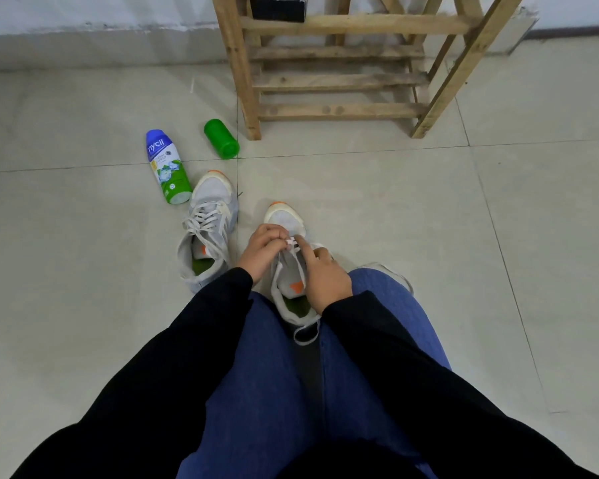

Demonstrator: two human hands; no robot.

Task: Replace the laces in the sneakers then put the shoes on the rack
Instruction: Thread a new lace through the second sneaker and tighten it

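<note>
Grey mesh sneaker point(284, 217) lies on the floor between the knees. Its long axis runs from the heel at 6 o'clock to the orange-tipped toe at 12 o'clock, aimed at the wooden rack point(339, 81), which stands well apart at 12 to 1 o'clock.

Both hands meet over the lowest eyelets, just behind the toe cap. The left hand point(261, 250) comes in from 9 o'clock, fingers curled and pinching the white lace point(291, 241). The right hand point(325, 278) lies along the shoe's 3 o'clock side, index finger stretched to the same spot. I cannot tell whether it grips a strand, because its thumb is hidden.

The 2nd sneaker point(210, 219), already laced, sits at 10 o'clock, near a lying bottle point(168, 167).

Fingers cover the eyelets. The white loop at the heel could be lace or a pull tab. The frame cuts off the rack's top.
</note>
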